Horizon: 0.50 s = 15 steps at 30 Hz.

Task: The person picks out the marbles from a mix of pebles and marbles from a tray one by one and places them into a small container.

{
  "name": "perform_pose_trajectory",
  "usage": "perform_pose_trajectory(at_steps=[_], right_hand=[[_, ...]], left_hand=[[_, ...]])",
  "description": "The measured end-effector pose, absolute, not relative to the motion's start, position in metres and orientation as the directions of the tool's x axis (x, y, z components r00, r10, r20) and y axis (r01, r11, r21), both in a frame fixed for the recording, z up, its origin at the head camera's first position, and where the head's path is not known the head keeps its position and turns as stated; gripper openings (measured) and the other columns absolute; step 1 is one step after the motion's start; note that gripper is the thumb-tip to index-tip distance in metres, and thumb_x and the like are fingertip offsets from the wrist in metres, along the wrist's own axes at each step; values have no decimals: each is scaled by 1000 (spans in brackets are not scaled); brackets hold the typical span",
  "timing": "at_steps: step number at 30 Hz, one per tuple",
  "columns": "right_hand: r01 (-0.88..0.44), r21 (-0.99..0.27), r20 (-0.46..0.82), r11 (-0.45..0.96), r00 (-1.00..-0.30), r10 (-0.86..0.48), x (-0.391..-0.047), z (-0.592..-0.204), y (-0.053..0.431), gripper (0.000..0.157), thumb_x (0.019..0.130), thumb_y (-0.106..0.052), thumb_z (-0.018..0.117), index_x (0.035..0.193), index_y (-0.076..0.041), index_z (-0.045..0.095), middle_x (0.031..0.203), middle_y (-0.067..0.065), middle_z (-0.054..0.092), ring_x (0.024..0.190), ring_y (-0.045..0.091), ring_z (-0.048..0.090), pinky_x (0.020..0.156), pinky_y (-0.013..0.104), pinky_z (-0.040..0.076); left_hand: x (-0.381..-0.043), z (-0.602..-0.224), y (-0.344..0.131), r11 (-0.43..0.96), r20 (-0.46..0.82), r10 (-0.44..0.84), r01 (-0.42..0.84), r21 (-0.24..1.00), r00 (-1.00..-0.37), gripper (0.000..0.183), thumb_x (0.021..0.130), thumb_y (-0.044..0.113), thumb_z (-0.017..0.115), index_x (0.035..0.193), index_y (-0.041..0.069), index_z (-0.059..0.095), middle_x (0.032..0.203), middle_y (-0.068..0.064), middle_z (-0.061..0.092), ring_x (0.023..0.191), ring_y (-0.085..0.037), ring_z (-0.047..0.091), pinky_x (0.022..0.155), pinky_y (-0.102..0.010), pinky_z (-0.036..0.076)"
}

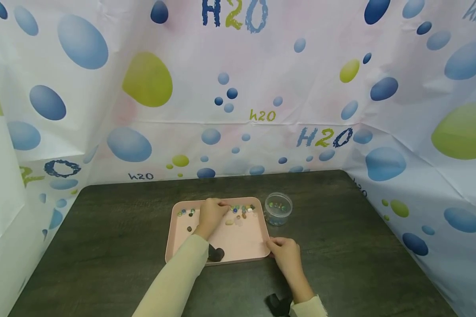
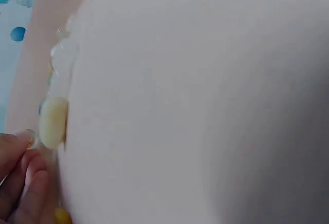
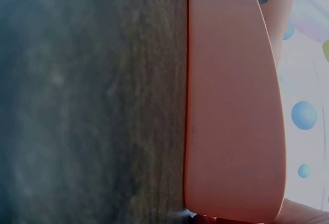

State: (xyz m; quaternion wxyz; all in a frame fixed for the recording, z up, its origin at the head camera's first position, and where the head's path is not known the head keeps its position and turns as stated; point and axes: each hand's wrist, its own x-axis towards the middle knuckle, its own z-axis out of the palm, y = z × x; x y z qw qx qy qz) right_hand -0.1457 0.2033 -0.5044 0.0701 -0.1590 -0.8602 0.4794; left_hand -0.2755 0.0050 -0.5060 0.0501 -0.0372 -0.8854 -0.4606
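Over the back of the pink tray (image 1: 238,248), my left hand (image 1: 213,214) reaches in among small glass marbles. Between its thumb and finger it pinches a clear marble (image 2: 33,141), beside a pale yellow oval stone (image 2: 53,123). A mixed group of marbles and stones (image 1: 243,210) lies to the right of that hand. Several other marbles (image 1: 184,211) sit near the tray's back left corner. My right hand (image 1: 286,253) grips the tray at its front right corner, thumb at the rim; in the right wrist view the tray wall (image 3: 234,106) hides most of its fingers.
A clear round tub (image 1: 278,209) with some marbles in it stands just right of the tray. Everything rests on a dark wood-grain table (image 1: 341,246). A printed white curtain (image 1: 254,145) hangs behind the table and along its sides.
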Motion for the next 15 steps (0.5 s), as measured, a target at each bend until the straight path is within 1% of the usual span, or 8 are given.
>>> perform_pose_trajectory(at_steps=[2, 4, 6, 8, 11, 13, 15], right_hand=[[205, -840, -21, 503, -938, 346, -146, -505, 204, 15, 83, -13, 71, 85, 0, 80, 64, 4, 70, 56, 6, 54, 52, 22, 45], [206, -836, -18, 509, -936, 351, -146, -504, 204, 15, 83, -13, 71, 84, -2, 80, 60, 2, 66, 56, 8, 51, 51, 23, 42], [208, -839, -21, 502, -935, 353, -146, -504, 204, 15, 82, -13, 71, 85, -2, 81, 65, 3, 70, 57, 7, 53, 52, 22, 43], [203, -844, -19, 497, -937, 349, -146, -504, 204, 15, 83, -12, 71, 86, -1, 80, 73, 8, 75, 59, 6, 56, 53, 21, 46], [195, -849, -15, 491, -938, 347, -146, -505, 204, 14, 82, -11, 72, 86, 0, 80, 84, 13, 77, 62, 5, 60, 54, 20, 49], [192, -849, -12, 492, -938, 345, -146, -505, 204, 14, 83, -11, 72, 86, 0, 80, 84, 13, 77, 62, 5, 60, 54, 20, 49], [192, -849, -11, 493, -938, 345, -145, -505, 204, 14, 83, -11, 72, 85, 0, 80, 84, 13, 77, 62, 6, 60, 54, 21, 49]], left_hand=[[-276, -503, 8, 538, 112, 27, 109, 836, -993, 8, 87, 14, 76, 85, 7, 80, 89, -10, 77, 78, -21, 70, 66, -30, 56], [-277, -499, 14, 510, 105, 44, 113, 853, -994, 9, 88, 16, 76, 86, 9, 80, 90, -9, 77, 76, -18, 70, 66, -28, 56], [-277, -493, 22, 487, 100, 67, 120, 865, -993, 9, 89, 17, 76, 87, 10, 81, 91, -9, 78, 73, -15, 68, 64, -25, 54], [-277, -488, 31, 473, 97, 93, 129, 871, -991, 10, 88, 19, 76, 89, 11, 81, 91, -8, 77, 67, -14, 65, 58, -23, 50], [-275, -481, 46, 435, 79, 126, 127, 891, -989, 11, 89, 20, 76, 91, 11, 81, 88, -11, 77, 57, -22, 64, 49, -21, 46], [-273, -477, 56, 420, 60, 137, 113, 900, -989, 11, 89, 20, 76, 93, 11, 81, 86, -11, 77, 51, -24, 62, 45, -21, 43], [-272, -474, 66, 419, 62, 146, 118, 900, -987, 11, 89, 19, 75, 93, 11, 81, 85, -11, 77, 52, -22, 62, 46, -20, 44]])
